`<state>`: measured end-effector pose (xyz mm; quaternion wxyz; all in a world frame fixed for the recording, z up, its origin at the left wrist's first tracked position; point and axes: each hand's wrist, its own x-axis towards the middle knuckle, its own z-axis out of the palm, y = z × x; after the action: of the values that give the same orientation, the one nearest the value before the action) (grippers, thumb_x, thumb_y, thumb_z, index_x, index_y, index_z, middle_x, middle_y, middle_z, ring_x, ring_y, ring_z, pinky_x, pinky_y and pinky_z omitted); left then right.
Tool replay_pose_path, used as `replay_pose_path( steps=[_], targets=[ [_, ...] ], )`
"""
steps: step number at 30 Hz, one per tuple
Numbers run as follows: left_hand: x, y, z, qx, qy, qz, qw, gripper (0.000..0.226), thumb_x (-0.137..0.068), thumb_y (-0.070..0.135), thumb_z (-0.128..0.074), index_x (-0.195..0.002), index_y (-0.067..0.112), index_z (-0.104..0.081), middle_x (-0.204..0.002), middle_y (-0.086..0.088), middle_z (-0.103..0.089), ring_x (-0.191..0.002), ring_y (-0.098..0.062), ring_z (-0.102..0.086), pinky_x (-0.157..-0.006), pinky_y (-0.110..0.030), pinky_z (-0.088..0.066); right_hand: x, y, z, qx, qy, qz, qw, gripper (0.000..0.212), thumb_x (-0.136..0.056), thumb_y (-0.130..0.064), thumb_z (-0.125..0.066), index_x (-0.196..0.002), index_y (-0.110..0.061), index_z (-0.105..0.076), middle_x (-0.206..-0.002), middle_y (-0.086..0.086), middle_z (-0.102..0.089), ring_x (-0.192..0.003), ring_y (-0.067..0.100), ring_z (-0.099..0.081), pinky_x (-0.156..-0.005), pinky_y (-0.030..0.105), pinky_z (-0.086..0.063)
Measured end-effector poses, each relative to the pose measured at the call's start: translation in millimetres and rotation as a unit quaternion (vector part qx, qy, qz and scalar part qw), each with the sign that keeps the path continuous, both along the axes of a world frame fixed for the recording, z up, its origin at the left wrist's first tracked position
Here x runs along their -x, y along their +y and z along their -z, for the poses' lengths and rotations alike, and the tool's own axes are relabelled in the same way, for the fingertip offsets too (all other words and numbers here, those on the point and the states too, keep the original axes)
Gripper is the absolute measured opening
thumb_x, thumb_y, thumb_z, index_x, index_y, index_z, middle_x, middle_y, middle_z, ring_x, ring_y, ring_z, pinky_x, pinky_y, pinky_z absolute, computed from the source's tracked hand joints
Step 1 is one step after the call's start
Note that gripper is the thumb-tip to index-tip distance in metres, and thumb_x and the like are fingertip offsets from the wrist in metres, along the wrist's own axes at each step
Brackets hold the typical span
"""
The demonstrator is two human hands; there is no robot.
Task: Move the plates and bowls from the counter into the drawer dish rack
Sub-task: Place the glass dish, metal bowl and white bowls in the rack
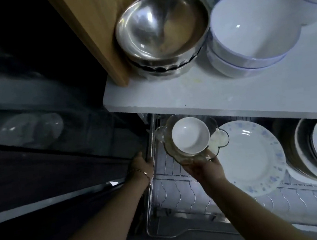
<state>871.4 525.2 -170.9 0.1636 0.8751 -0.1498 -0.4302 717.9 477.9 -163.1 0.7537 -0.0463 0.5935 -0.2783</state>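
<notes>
Above the open drawer dish rack, the right hand grips a clear glass bowl from beneath its near rim. A small white bowl sits nested upright inside it, and both are carried clear of the wires. The left hand lies against the rack's left side rail; whether its fingers curl round the rail cannot be told.

Step in hand, as judged: lowering the nested pair into the bare left section of the rack. To do this well, the pair should be held level so that the inner bowl does not slide. It should be lowered without striking the bench edge overhead and seated left of the flower-patterned plate, which leans just beside the hand. Further right in the rack stand steel dishes.

Work not yet done lies on the bench, well above the hands: a stack of steel bowls beside a wooden board, and stacks of white bowls.
</notes>
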Motion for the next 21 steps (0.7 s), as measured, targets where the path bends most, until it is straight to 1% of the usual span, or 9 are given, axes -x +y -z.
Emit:
replay_pose_path(
  steps=[1,3,6,8,10,12,15,18,21],
  targets=[
    [0,0,7,-0.012,0.017,0.010,1.000,0.041,-0.094,0.014,-0.049,-0.132,0.002,-0.048,-0.130,-0.021,-0.057,-0.118,-0.035,-0.056,-0.100,-0.035,-0.046,-4,-7,5,-0.005,0.008,0.011,1.000,0.053,-0.079,0.021,-0.044,-0.124,-0.009,-0.049,-0.125,0.027,-0.058,-0.080,0.034,-0.064,-0.072,0.042,-0.058],
    [2,-1,14,-0.004,0.024,0.018,1.000,0.033,-0.093,0.011,-0.048,-0.125,0.002,-0.054,-0.119,-0.024,-0.063,-0.108,-0.039,-0.061,-0.094,-0.038,-0.050,-12,-17,19,-0.018,0.028,0.025,0.999,0.043,-0.086,0.016,-0.043,-0.121,-0.009,-0.046,-0.129,0.027,-0.053,-0.077,0.033,-0.061,-0.057,0.036,-0.060],
    [4,-2,17,-0.010,-0.018,0.078,0.997,0.026,-0.095,0.010,-0.040,-0.109,0.002,-0.061,-0.107,-0.022,-0.064,-0.100,-0.034,-0.061,-0.087,-0.034,-0.049,-21,-22,44,-0.027,0.073,0.024,0.997,0.052,-0.086,0.012,-0.046,-0.132,-0.012,-0.046,-0.132,0.025,-0.053,-0.087,0.038,-0.060,-0.038,0.031,-0.054],
    [2,-3,20,-0.014,-0.035,0.099,0.994,0.028,-0.095,0.010,-0.039,-0.071,0.013,-0.054,-0.087,-0.021,-0.057,-0.085,-0.028,-0.057,-0.078,-0.031,-0.047,-26,-24,58,-0.036,0.100,-0.003,0.994,0.056,-0.085,0.014,-0.042,-0.133,-0.014,-0.045,-0.130,0.025,-0.054,-0.086,0.040,-0.061,-0.039,0.033,-0.056],
    [-1,-2,25,-0.019,-0.043,0.100,0.994,0.038,-0.093,0.008,-0.040,-0.057,0.018,-0.035,-0.079,-0.015,-0.051,-0.078,-0.025,-0.051,-0.072,-0.027,-0.042,-31,-28,70,-0.048,0.109,-0.008,0.993,0.058,-0.086,0.016,-0.039,-0.135,-0.014,-0.041,-0.130,0.024,-0.054,-0.078,0.039,-0.063,-0.050,0.037,-0.060],
    [-2,-1,29,-0.023,-0.044,0.093,0.994,0.041,-0.093,0.006,-0.040,-0.056,0.020,-0.032,-0.076,-0.012,-0.051,-0.078,-0.024,-0.050,-0.072,-0.025,-0.039,-35,-32,79,-0.045,0.111,0.003,0.993,0.054,-0.089,0.012,-0.041,-0.137,-0.013,-0.039,-0.129,0.020,-0.054,-0.070,0.031,-0.063,-0.056,0.034,-0.059],
    [1,-1,28,-0.023,-0.051,0.087,0.995,0.041,-0.094,0.007,-0.040,-0.056,0.021,-0.032,-0.064,-0.004,-0.045,-0.078,-0.023,-0.048,-0.071,-0.025,-0.038,-33,-32,91,-0.027,0.134,-0.012,0.991,0.051,-0.083,0.012,-0.052,-0.126,-0.015,-0.047,-0.117,0.016,-0.059,-0.074,0.029,-0.064,-0.044,0.028,-0.058],
    [1,-1,29,-0.025,-0.053,0.092,0.994,0.042,-0.094,0.008,-0.041,-0.056,0.024,-0.031,-0.081,-0.008,-0.051,-0.082,-0.022,-0.049,-0.076,-0.025,-0.039,-30,-32,95,-0.040,0.128,-0.044,0.990,0.061,-0.076,0.023,-0.053,-0.129,-0.005,-0.046,-0.114,0.023,-0.059,-0.063,0.027,-0.061,-0.038,0.024,-0.054],
    [2,-1,29,-0.028,-0.062,0.097,0.993,0.032,-0.093,0.007,-0.041,-0.064,0.018,-0.039,-0.084,-0.011,-0.052,-0.081,-0.022,-0.049,-0.075,-0.023,-0.038,-32,-34,92,-0.060,0.136,-0.057,0.987,0.054,-0.083,0.018,-0.048,-0.133,-0.001,-0.043,-0.111,0.022,-0.059,-0.053,0.024,-0.060,-0.035,0.022,-0.052]
  ],
)
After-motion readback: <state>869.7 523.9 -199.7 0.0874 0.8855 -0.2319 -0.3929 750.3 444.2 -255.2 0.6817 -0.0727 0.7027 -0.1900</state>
